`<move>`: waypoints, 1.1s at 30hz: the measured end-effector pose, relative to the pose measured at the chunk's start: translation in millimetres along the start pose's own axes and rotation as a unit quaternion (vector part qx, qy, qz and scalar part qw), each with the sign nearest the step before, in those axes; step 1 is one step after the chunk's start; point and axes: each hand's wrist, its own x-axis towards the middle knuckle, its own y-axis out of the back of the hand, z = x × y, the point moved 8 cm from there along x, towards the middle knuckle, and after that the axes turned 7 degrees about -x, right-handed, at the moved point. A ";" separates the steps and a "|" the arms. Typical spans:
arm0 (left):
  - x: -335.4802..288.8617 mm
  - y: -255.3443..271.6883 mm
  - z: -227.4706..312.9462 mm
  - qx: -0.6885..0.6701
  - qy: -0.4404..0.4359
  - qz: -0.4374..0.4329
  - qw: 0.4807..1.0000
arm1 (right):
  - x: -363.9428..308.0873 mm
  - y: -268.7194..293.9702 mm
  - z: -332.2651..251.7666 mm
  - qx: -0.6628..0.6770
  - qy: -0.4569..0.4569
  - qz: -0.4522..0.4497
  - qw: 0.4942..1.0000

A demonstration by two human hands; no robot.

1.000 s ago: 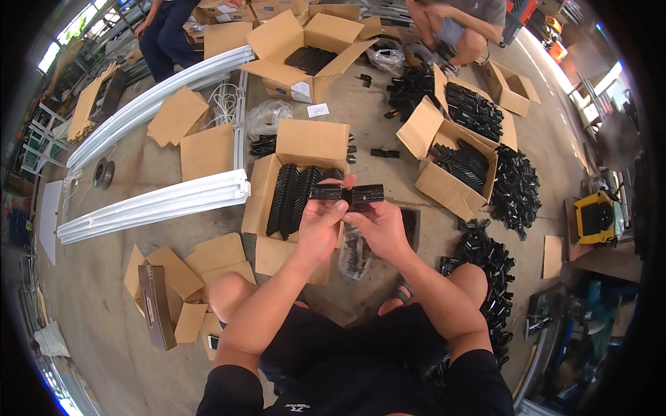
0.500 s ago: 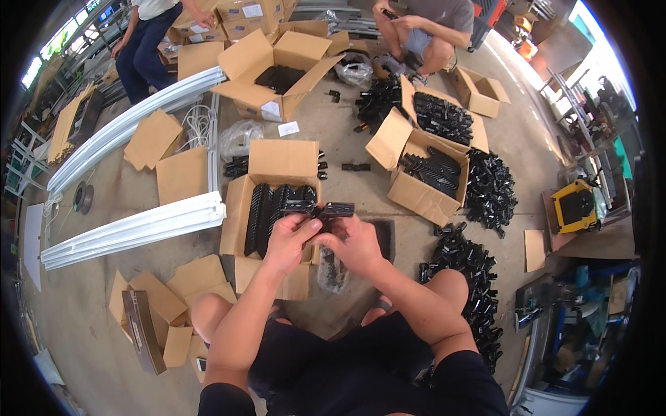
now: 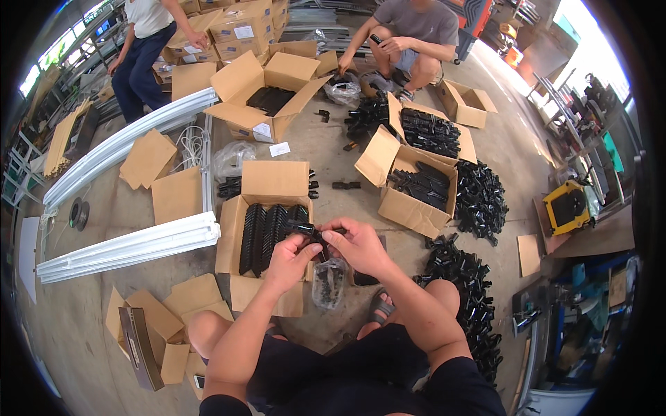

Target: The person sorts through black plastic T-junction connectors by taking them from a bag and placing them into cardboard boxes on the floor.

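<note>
In front of my knees, my left hand grips a small black bracket-like part between thumb and fingers. My right hand is closed at the other end of this part, its thumb and fingertips meeting close to my left thumb. Whether the right fingers hold a separate small piece is too small to tell. Under and left of my hands stands an open cardboard box, where rows of black parts are neatly stacked. Beside it on the floor, below my hands, lies a clear plastic bag with small dark pieces inside.
To the right are a second open box of black parts and loose heaps of them. White metal profiles lie at left. A co-worker squats at the far side; another person is at far left.
The black part has turned and now points more up and left, and my right hand has shifted along it. The squatting co-worker now reaches one hand down to a plastic bag.
</note>
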 end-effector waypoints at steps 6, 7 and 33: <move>5.2 1.1 7.0 -0.080 -0.063 0.032 0.994 | -6.6 -8.3 5.0 0.183 0.052 0.009 0.982; 5.1 4.5 7.4 -0.080 -0.061 0.034 0.994 | -7.5 -9.5 -1.7 0.198 0.063 0.001 0.978; 0.9 -4.5 19.1 0.181 -0.059 0.003 0.982 | -8.5 4.7 0.4 -0.069 0.013 0.016 0.997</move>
